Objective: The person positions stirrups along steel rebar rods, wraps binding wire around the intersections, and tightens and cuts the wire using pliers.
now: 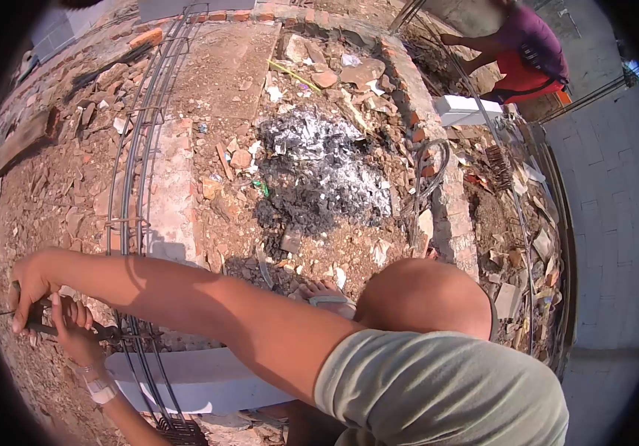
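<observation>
My right arm reaches across to the far left, where my right hand (33, 286) is closed on the end of a dark hand tool that looks like pincers (104, 332). Below it my left hand (78, 334), with a band on its wrist, has its fingers wrapped round the same tool nearer its head. The tool's head touches a long bundle of steel bars (135, 186) tied with crosswise wire stirrups. A thin wire end sticks out left of my right hand. Under the near end of the bars lies a whitish block (208, 379).
A heap of ash (327, 167) lies between low brick footings (449, 178). Rubble, a wooden plank (22, 149) and looped wire (434, 160) are around. At the upper right a person (527, 56) bends by a white block (468, 110). My knee and foot are just ahead.
</observation>
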`<state>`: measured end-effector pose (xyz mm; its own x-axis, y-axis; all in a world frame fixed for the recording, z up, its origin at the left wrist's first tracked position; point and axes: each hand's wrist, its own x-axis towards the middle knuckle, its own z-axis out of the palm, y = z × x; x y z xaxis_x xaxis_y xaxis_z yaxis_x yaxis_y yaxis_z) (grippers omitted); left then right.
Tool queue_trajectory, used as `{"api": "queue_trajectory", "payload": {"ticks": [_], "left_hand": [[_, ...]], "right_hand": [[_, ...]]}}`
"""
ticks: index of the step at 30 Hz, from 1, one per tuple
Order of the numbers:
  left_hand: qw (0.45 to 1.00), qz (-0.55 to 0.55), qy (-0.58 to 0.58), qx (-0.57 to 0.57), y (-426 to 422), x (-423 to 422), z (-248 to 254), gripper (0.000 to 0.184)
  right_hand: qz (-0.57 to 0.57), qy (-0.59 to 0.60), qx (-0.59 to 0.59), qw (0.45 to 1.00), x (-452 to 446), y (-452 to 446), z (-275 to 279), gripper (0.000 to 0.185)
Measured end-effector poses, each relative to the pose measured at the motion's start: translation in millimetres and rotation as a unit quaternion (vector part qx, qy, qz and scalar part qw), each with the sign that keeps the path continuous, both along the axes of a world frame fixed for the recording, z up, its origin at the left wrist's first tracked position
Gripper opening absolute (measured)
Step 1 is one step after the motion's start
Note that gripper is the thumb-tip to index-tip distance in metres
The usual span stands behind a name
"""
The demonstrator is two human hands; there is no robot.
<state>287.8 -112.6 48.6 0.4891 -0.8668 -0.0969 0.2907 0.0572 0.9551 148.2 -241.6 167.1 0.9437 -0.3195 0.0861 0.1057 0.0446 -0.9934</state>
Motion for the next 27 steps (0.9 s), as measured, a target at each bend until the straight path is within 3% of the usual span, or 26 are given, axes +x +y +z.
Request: {"api": "queue_trajectory", "payload": {"ticks": [5, 9, 12, 13, 15, 18, 22, 27], "left_hand": [[0.948, 0.169, -0.245, 0.11, 21.4, 7.8, -27.8, 0.03], [0.877, 0.191, -0.383, 0.217, 10.7, 23.7, -34.8, 0.043], [0.835, 0.159, -0.401, 0.343, -10.3, 54.2, -34.3, 0.055], [0.844, 0.145, -0.388, 0.341, -10.8, 59.4, -33.0, 0.06], [0.888, 0.109, -0.423, 0.146, 8.6, 9.2, -2.2, 0.055], [0.941, 0.124, -0.304, 0.084, -7.5, -17.5, -1.7, 0.045], [0.936, 0.16, -0.275, 0.153, -18.2, 104.3, -68.9, 0.038], [0.909, 0.171, -0.352, 0.144, -21.3, 94.6, -90.7, 0.041]], "right_hand": [[-0.032, 0.004, -0.046, 0.998, -2.8, 11.5, 1.7, 0.028], [-0.021, -0.01, -0.04, 0.999, -25.5, 2.2, -10.9, 0.033], [-0.006, -0.011, -0.038, 0.999, -29.4, -0.5, -14.1, 0.037], [0.002, -0.009, -0.042, 0.999, -30.0, 0.0, -13.7, 0.038], [0.016, -0.005, -0.047, 0.999, -28.7, 2.3, -10.6, 0.04], [0.027, -0.006, -0.048, 0.998, -26.9, 6.7, -9.1, 0.044], [0.035, -0.014, -0.049, 0.998, -34.7, 4.0, 0.0, 0.049], [0.066, 0.01, -0.051, 0.996, -10.5, 11.9, -13.2, 0.056]]}}
